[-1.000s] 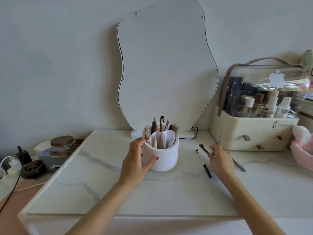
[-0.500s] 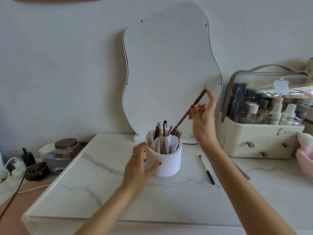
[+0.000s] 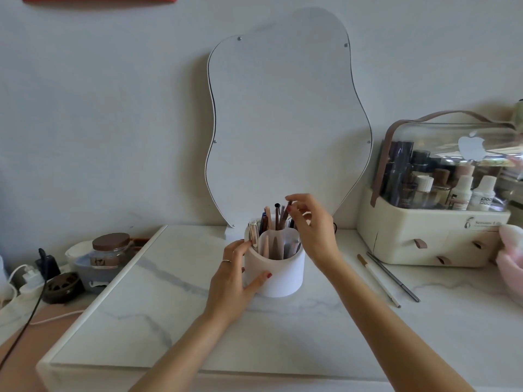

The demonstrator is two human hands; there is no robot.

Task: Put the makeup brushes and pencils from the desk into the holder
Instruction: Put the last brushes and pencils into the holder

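A white round holder [image 3: 283, 278] with inner dividers stands mid-desk, holding several brushes and pencils upright. My left hand [image 3: 235, 278] wraps its left side, thumb on the front wall. My right hand [image 3: 314, 230] hovers over the holder's back right, fingertips pinched on the top of a brown pencil [image 3: 285, 216] that stands inside it. To the right, a white pencil with a brown end [image 3: 377, 280] and a thin grey pencil [image 3: 394, 278] lie side by side on the marble desk.
A wavy mirror [image 3: 283, 123] leans on the wall behind the holder. A cream cosmetics organiser [image 3: 424, 239] with a clear lid stands at the right, a pink fluffy thing [image 3: 509, 250] beside it. A lidded jar [image 3: 110, 250], chargers and cables sit at the left.
My right hand picked the brown pencil up off the desk, lifted it and lowered it tip-down into the holder. My left hand stayed on the holder.
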